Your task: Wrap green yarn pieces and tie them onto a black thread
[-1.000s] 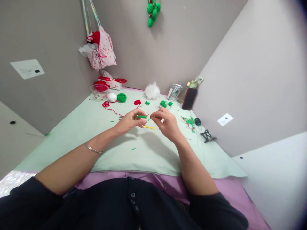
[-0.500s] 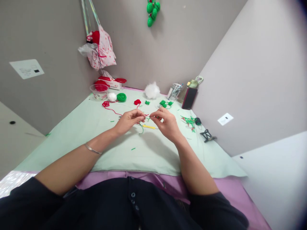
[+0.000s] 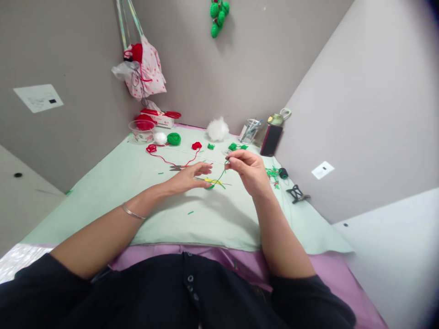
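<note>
A person's right hand (image 3: 252, 171) held green yarn (image 3: 222, 174) above a pale-covered table (image 3: 219, 224), thumb and fingertips pinched on its upper end. The strand slanted down toward the left hand (image 3: 188, 177), whose fingers were parted and thumb stood away from them. A small green piece (image 3: 210, 187) showed at that thumb's tip; whether the two touched could not be told.

Below the strand lay a yellow tool (image 3: 209, 181), close enough that a loose end could have snagged on it if drawn sideways. A hard pull by the right hand, with nothing firm in the left, risked tightening a knot or whisking the piece away. The scissors (image 3: 176, 168), beside the left hand, lay against red yarn (image 3: 164, 160), which a careless grab might have dragged along or nicked.

Writing was scarce. The tissue box (image 3: 163, 121) against the back wall bore red print, too small to read. Marks on the left wall's white plate (image 3: 38, 98) were equally illegible, the phone (image 3: 270, 140) showed a dark screen, and no brand could be made out.
</note>
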The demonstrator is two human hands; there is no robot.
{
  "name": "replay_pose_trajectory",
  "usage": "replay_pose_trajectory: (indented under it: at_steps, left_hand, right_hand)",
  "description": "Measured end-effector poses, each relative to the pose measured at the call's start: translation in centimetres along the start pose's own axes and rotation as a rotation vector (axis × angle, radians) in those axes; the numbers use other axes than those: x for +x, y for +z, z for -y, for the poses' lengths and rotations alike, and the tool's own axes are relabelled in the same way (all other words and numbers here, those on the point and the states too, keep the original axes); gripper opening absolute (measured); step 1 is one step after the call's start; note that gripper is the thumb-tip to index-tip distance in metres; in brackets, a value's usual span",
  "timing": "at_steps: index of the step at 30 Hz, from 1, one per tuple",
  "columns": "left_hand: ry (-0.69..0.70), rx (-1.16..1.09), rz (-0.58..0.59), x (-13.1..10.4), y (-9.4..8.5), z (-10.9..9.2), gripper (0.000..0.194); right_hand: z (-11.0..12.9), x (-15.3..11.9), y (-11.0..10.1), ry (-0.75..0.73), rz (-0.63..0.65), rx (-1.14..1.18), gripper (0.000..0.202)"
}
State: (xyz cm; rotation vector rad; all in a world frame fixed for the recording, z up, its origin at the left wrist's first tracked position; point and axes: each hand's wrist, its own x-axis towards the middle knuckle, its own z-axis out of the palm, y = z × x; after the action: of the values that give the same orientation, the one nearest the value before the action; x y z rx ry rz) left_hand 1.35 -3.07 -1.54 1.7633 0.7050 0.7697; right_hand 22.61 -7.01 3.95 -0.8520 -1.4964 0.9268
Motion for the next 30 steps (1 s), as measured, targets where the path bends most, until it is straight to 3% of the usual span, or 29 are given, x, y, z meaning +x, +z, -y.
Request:
replay_pose_trajectory:
  at_steps: [7,11,14,20,23,26,30]
  left_hand:
    - [0.058,0.161,0.155,-0.7,0.8,0.1,0.048]
    - [0.036,0.066,0.188,-0.6,1.1,0.3,0.023]
    - [-0.003,-0.059,0.179,-0.2,1.2,0.8,0.025]
    - [-0.031,-0.189,0.022,0.3,0.7,0.3,0.029]
    - [-0.055,-0.179,-0.076,0.3,0.3,-0.4,0.029]
    - [-0.073,-0.2,-0.138,0.3,-0.1,-0.7,0.034]
    - [-0.046,-0.273,-0.164,0.3,-0.3,-0.9,0.038]
  right_hand:
    - [0.4,-0.2,0.1,0.02,0.023,0.186,0.023]
    - [0.7,-0.1,0.1,-0.045,-0.025,0.17,0.024]
    - [0.7,0.2,-0.1,-0.085,-0.111,0.124,0.024]
    - [0.0,1.2,-1.8,-0.164,-0.402,0.144,0.02]
    - [-0.3,1.4,-2.3,-0.173,-0.467,0.118,0.019]
    - [-0.3,1.1,-1.9,-0.161,-0.442,-0.004,0.019]
    - [0.0,0.4,-0.4,-0.181,-0.276,-0.237,0.016]
